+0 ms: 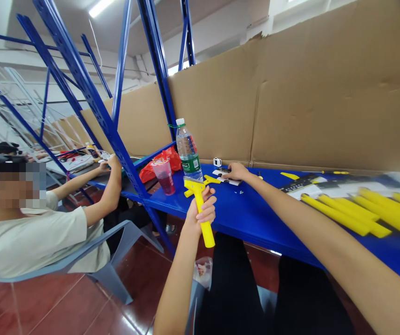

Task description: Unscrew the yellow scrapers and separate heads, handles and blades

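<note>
My left hand (203, 209) is wrapped round the handle of a yellow scraper (206, 232), held up in front of the table edge. Its wide head with a metal strip points up and away from me. Stretched far over the blue table, my right hand (237, 171) has its fingers bent down at small black-and-white cards (234, 181). What those fingertips pinch, if anything, is hidden. Another yellow scraper part (212, 179) lies left of the cards. Tiny light-coloured bits (239, 192) are scattered just nearer to me.
A water bottle (187, 151) and a pink cup (164, 176) stand left of the cards. Several yellow handles (335, 214) lie at right. A blue rack post (91, 88) rises at left, where a co-worker (39, 237) sits. Cardboard (308, 93) walls the table's back.
</note>
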Action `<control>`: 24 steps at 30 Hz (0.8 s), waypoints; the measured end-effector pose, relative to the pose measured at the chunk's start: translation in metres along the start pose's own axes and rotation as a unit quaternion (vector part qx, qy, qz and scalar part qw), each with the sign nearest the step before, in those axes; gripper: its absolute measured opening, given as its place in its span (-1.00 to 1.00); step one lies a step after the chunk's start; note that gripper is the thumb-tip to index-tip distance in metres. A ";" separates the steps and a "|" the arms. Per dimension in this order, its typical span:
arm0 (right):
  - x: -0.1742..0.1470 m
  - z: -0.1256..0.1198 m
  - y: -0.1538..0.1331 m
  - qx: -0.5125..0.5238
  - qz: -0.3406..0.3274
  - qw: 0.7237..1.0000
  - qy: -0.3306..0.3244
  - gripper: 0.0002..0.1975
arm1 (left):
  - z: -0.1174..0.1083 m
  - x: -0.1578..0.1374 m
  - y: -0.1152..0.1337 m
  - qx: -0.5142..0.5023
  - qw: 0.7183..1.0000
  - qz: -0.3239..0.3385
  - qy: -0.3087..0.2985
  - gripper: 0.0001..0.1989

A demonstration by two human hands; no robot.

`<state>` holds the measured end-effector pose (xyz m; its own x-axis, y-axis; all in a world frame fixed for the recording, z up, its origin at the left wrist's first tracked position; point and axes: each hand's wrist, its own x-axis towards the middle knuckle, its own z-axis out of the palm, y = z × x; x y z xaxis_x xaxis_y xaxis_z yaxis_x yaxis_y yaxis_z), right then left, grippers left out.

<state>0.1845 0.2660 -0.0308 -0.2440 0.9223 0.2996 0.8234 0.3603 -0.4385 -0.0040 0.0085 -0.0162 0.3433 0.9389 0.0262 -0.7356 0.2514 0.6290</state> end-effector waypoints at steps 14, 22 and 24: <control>-0.101 -0.071 -0.002 0.283 -0.011 0.957 0.069 -0.90 | 0.023 0.009 -0.025 0.052 0.973 0.142 0.175 -0.88; -0.149 -0.082 -0.013 0.662 -0.051 0.747 -0.042 -0.27 | 0.036 0.042 -0.031 0.058 0.994 -0.082 -0.042 -0.96; -0.154 -0.086 -0.014 0.669 -0.060 0.737 -0.069 -0.35 | 0.037 0.052 -0.036 0.031 0.995 -0.074 -0.052 -0.97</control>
<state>0.2548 0.1069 0.0021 -0.3998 0.8444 0.3566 -0.4291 0.1713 -0.8868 0.0621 0.0398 -0.0085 0.5058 0.8626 0.0085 -0.6361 0.3663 0.6790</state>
